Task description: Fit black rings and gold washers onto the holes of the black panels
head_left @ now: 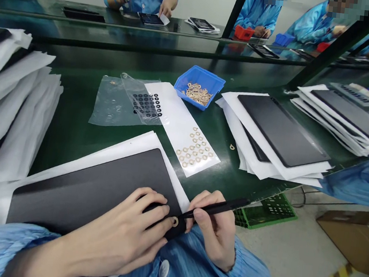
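Observation:
A dark grey tablet-shaped panel (99,186) lies on white sheeting at the table's front edge. Across its near right part rests my left hand (127,230), fingers stretched out and fingertips beside a small beige ring (175,221) at the panel's right end. My right hand (215,231) grips a slim black pen-shaped tool (216,207), whose thin tip points left at the ring. Whether the tip touches the ring, I cannot tell. Further back, a white sheet (173,124) carries several beige rings (196,149) and several black rings (148,104), the black ones partly under clear film (108,103).
A blue bin (191,75) holds many beige pieces. Stacks of wrapped panels stand left (11,105) and right (278,131). One loose ring (232,147) lies on the green table. Co-workers in blue sit across and at right. A green crate (266,212) and a cardboard box (353,238) are on the floor.

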The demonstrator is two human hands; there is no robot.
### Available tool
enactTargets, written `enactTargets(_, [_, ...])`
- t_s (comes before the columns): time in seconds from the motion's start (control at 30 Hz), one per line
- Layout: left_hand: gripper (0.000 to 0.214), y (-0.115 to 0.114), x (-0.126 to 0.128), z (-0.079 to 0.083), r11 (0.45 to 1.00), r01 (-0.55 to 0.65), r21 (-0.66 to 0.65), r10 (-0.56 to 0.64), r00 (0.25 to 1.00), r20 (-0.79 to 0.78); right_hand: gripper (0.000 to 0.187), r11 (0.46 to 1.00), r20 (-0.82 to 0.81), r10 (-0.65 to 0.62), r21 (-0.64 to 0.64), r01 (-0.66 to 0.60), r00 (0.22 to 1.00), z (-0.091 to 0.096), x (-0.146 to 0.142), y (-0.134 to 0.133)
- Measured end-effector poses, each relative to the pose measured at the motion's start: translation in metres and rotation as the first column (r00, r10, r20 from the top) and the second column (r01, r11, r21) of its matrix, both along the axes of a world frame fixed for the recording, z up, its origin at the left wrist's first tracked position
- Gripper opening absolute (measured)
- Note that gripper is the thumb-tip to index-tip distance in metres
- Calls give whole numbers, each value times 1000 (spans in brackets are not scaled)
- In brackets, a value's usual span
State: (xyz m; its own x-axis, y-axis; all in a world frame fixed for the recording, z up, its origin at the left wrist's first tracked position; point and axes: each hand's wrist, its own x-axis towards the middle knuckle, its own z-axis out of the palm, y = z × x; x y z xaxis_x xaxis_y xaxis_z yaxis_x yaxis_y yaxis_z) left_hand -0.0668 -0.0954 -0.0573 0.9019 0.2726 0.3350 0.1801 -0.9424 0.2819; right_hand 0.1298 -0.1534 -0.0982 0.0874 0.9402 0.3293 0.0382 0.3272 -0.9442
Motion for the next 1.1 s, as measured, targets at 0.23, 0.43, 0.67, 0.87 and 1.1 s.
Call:
enactTargets(0.23, [18,2,-1,-1,998,-43,-44,46,996,75,11,993,-145,117,0,-119,982,5,6,2])
enactTargets(0.43, [22,2,0,2,997,-49,-54,53,997,63,10,995,109,81,52,-87,991,36,26,29])
enactTargets(0.67, [26,2,-4,-2,998,35,-47,-34,999,19,7,994,239,78,59,-95,968,17,17,5])
enactTargets(0.87, [27,3,-2,0,999,41,-8,-41,999,-10,13,995,209,-6,98,-15,978,2,7,-8])
enactTargets(1.1, [28,2,-1,-2,999,40,-12,-40,999,21,16,994,230,-15,113,-11,973,4,7,-7])
